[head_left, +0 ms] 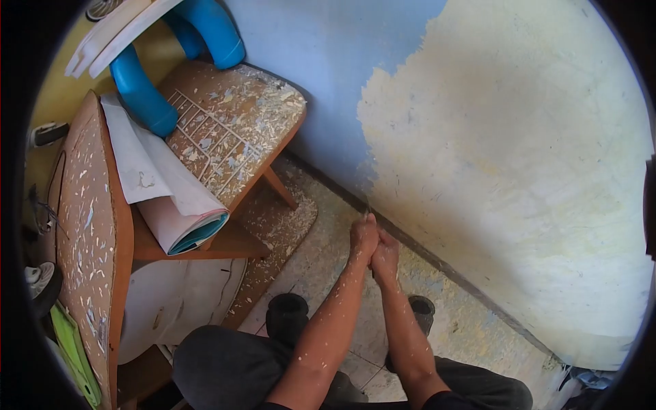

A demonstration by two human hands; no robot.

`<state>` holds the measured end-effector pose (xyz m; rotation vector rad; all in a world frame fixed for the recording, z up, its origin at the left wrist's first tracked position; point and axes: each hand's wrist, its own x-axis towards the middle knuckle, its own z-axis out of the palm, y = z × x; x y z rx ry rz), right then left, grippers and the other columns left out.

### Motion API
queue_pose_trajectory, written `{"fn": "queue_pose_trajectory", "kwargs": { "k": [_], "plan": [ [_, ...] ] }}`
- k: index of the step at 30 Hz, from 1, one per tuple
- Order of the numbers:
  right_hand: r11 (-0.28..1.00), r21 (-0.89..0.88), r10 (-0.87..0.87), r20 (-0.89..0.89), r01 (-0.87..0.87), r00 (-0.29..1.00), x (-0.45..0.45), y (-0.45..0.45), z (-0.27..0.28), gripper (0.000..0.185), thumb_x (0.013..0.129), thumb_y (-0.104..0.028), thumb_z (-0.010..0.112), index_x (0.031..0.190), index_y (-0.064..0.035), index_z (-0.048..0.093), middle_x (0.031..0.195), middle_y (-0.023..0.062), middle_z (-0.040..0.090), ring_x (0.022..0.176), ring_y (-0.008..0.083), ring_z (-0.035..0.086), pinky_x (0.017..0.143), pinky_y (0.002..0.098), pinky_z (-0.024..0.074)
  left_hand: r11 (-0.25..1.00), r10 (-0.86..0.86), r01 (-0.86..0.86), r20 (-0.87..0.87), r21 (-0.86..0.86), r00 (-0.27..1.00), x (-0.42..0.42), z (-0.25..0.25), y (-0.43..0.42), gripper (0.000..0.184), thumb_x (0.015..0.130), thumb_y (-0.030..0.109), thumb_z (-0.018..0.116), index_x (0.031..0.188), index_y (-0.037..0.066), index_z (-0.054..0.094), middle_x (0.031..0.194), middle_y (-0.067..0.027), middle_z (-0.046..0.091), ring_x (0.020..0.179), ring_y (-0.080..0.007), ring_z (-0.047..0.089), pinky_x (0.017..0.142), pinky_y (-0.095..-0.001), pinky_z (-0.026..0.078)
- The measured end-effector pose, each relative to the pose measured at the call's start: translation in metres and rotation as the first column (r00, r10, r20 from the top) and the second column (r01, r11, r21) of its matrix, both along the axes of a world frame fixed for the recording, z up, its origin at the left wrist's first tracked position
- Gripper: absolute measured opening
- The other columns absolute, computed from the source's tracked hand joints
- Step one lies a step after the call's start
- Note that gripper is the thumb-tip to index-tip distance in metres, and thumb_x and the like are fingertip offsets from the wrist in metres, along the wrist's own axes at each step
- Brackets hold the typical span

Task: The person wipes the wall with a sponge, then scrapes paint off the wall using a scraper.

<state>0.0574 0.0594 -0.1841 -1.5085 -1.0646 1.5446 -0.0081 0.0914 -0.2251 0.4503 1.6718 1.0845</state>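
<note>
while flakes [478, 329] litter the floor [443, 336], left hand [364, 237] and right hand [385, 257] curl fingers [370, 221] closed near patchy wall [506, 178]

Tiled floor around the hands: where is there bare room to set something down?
The pale tiled floor has dusty but object-free patches: between the left forearm and the flake-strewn brown lower board, and between the right forearm and the brown skirting strip. The brown wooden upper surface is crowded: flakes, white wire rack, blue tubular legs.
</note>
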Motion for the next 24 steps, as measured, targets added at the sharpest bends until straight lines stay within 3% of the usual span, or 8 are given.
{"fn": "queue_pose_trajectory", "kwargs": {
  "k": [5,7,11,14,16,19,21,24],
  "plan": [
    [0.996,-0.007,-0.089,-0.023,0.089,0.996,0.003,0.002,-0.010,0.038,0.093,-0.026,0.058,0.119,0.0016,0.062,0.098,0.0081,0.066,0.084,0.0115,0.054,0.077,0.0266,0.0453,0.989,-0.145,0.140,-0.134,-0.044,0.980,0.004,0.002,0.002,0.039,0.095,0.029,0.047,0.102,-0.007,0.063,0.102,-0.0278,0.064,0.103,-0.0420,0.060,0.084,-0.0464,0.045],
    [0.996,-0.087,-0.032,0.029,0.034,0.999,0.012,-0.007,-0.006,0.037,0.093,-0.024,0.057,0.120,0.0021,0.061,0.099,0.0078,0.065,0.084,0.0114,0.055,0.076,0.0266,0.0456,0.989,-0.066,0.061,-0.031,-0.136,0.997,0.005,0.020,0.002,0.040,0.095,0.030,0.047,0.103,-0.005,0.064,0.103,-0.0264,0.065,0.103,-0.0425,0.060,0.085,-0.0461,0.045],
    [0.997,-0.070,0.004,-0.085,-0.010,0.996,0.012,-0.006,0.010,0.036,0.094,-0.019,0.055,0.123,0.0017,0.059,0.104,0.0073,0.064,0.085,0.0132,0.057,0.077,0.0266,0.0464,0.999,0.028,-0.031,-0.147,-0.018,0.989,0.014,0.017,-0.005,0.039,0.095,0.030,0.048,0.106,-0.004,0.063,0.103,-0.0262,0.065,0.102,-0.0422,0.061,0.084,-0.0456,0.046],
    [0.997,-0.075,0.001,-0.183,-0.015,0.983,0.016,-0.003,0.025,0.036,0.095,-0.018,0.054,0.125,0.0010,0.056,0.106,0.0079,0.063,0.089,0.0134,0.057,0.079,0.0272,0.0465,0.999,0.035,-0.035,-0.095,-0.004,0.995,0.016,0.054,-0.009,0.038,0.096,0.031,0.052,0.102,-0.004,0.064,0.096,-0.0198,0.067,0.088,-0.0308,0.064,0.080,-0.0407,0.046],
    [0.995,-0.094,0.005,-0.211,-0.025,0.977,0.016,0.002,0.026,0.037,0.095,-0.017,0.054,0.128,0.0006,0.054,0.107,0.0083,0.063,0.092,0.0133,0.057,0.080,0.0274,0.0462,0.980,0.180,-0.162,-0.166,0.116,0.969,0.022,0.080,-0.012,0.039,0.096,0.032,0.052,0.112,-0.002,0.063,0.104,-0.0214,0.066,0.093,-0.0338,0.064,0.081,-0.0410,0.047],
    [0.997,0.064,-0.022,-0.236,0.038,0.971,0.017,0.003,0.011,0.043,0.093,-0.019,0.056,0.131,0.0002,0.049,0.108,0.0072,0.063,0.095,0.0151,0.057,0.083,0.0304,0.0463,0.998,0.053,-0.050,-0.123,0.026,0.991,0.013,0.131,-0.023,0.043,0.095,0.026,0.049,0.132,0.003,0.051,0.107,-0.0243,0.065,0.101,-0.0370,0.063,0.086,-0.0423,0.047],
    [0.865,0.467,0.171,0.065,-0.182,0.983,0.023,0.001,-0.004,0.051,0.091,-0.023,0.059,0.135,-0.0036,0.044,0.107,0.0094,0.064,0.096,0.0190,0.060,0.084,0.0335,0.0467,0.995,0.057,-0.044,-0.157,0.084,0.986,0.016,0.107,-0.026,0.045,0.095,0.024,0.050,0.136,0.004,0.046,0.111,-0.0246,0.063,0.103,-0.0368,0.062,0.086,-0.0419,0.048],
    [0.876,0.401,0.152,0.295,-0.267,0.943,0.024,0.001,-0.008,0.054,0.087,-0.025,0.061,0.135,-0.0075,0.044,0.104,0.0154,0.066,0.094,0.0267,0.064,0.082,0.0373,0.0476,0.989,-0.017,0.042,-0.172,0.139,0.985,0.013,0.086,-0.026,0.051,0.096,0.024,0.050,0.142,0.005,0.039,0.118,-0.0261,0.060,0.107,-0.0372,0.061,0.088,-0.0414,0.048]
  ]
}}
